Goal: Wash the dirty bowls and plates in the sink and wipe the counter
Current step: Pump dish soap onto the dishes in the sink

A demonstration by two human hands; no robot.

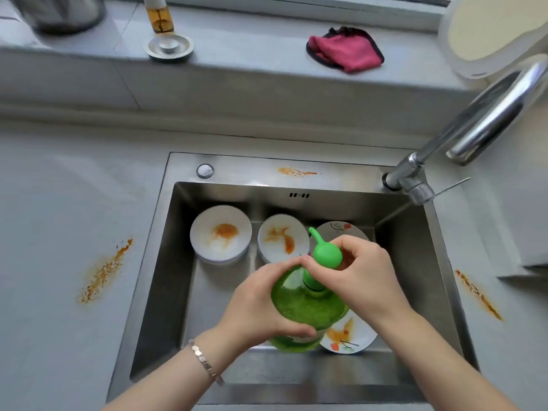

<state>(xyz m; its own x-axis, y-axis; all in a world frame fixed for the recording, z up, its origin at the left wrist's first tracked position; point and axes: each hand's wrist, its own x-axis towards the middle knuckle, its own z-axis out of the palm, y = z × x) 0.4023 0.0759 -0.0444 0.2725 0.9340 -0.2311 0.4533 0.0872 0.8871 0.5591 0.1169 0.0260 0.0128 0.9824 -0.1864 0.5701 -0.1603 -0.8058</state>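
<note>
Domestic kitchen, washing-up station. Rectangular stainless-steel sink (246,169) set into a pale grey counter (59,203), with a curved chrome tap (486,114) at the sink's far right corner. In the basin, a round white bowl smeared orange (221,232) sits by the far left corner, a second stained white bowl (281,237) just beside it, and a white patterned plate (350,333) by the near edge. Green translucent pump bottle (308,307) over the basin. Orange sauce streaks (103,271) on the counter left of the sink. On the grey window ledge (252,46) behind stand a round metal sink strainer (168,46), a crumpled red cloth with black trim (345,50) and a clear bottle of amber liquid (158,16).
</note>
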